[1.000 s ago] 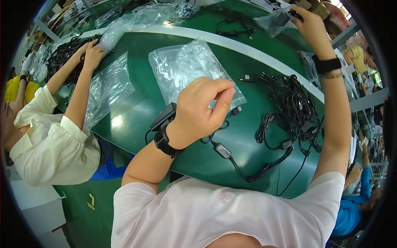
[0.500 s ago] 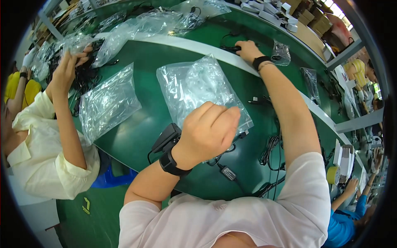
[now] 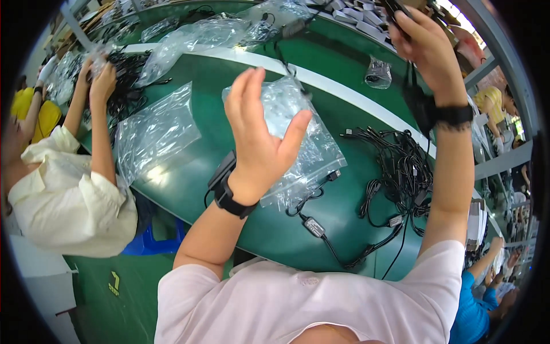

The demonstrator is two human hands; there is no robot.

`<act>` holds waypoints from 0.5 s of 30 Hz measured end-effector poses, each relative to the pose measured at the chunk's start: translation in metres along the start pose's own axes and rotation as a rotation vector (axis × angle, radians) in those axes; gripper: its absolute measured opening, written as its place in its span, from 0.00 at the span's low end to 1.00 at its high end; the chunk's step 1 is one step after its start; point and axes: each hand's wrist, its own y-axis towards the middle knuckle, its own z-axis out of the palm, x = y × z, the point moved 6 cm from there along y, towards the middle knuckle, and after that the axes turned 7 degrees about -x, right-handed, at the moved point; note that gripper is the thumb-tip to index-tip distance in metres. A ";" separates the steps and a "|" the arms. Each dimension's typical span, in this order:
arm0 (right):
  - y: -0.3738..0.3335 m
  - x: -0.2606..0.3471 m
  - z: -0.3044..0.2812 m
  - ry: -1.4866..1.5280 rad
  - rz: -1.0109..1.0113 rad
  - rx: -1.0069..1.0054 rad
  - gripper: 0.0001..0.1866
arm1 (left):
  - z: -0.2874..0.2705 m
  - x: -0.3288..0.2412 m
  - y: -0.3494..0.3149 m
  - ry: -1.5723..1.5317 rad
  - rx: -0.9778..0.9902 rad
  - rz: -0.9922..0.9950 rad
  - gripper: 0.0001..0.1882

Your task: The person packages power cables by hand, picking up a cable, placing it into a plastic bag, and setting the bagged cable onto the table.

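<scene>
Cable (image 3: 408, 86) hangs from the right hand (image 3: 427, 49), which is raised above the desk (image 3: 189, 189) and grips its black plug end. The left hand (image 3: 260, 137) is lifted with fingers spread wide, holding nothing, just over a clear bag (image 3: 315, 155) whose contents I cannot make out. Right of it lies a cable pile (image 3: 401, 172); beyond the right hand, a small bag (image 3: 378, 73) holds something dark.
</scene>
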 end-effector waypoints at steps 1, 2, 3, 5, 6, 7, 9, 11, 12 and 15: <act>-0.021 0.009 0.010 0.024 0.038 -0.015 0.12 | -0.004 0.001 0.002 0.035 -0.065 -0.006 0.36; -0.035 0.015 0.021 0.119 0.049 0.034 0.13 | -0.004 0.002 0.004 0.052 -0.081 -0.041 0.40; -0.048 0.020 0.030 0.212 0.063 0.085 0.14 | -0.002 0.003 0.005 0.065 -0.092 -0.042 0.40; -0.067 0.019 0.048 0.371 0.126 0.180 0.17 | 0.013 0.008 0.006 -0.195 0.096 -0.221 0.39; -0.073 0.013 0.053 0.436 0.122 0.083 0.18 | 0.027 0.007 0.000 -0.388 0.260 -0.432 0.34; -0.080 0.012 0.066 0.502 0.122 -0.016 0.18 | 0.029 0.001 -0.004 -0.380 0.253 -0.431 0.34; -0.087 -0.004 0.081 0.861 0.203 0.004 0.17 | 0.052 -0.013 -0.024 -0.712 0.454 -0.665 0.29; -0.090 -0.015 0.097 1.127 0.241 0.024 0.16 | 0.058 -0.025 -0.028 -0.685 0.436 -0.616 0.26; -0.091 -0.017 0.103 1.112 0.207 0.004 0.15 | 0.065 -0.028 -0.033 -0.907 0.487 -0.745 0.22; -0.098 -0.025 0.105 0.783 0.076 -0.097 0.15 | 0.075 -0.026 -0.042 -1.289 0.676 -1.134 0.14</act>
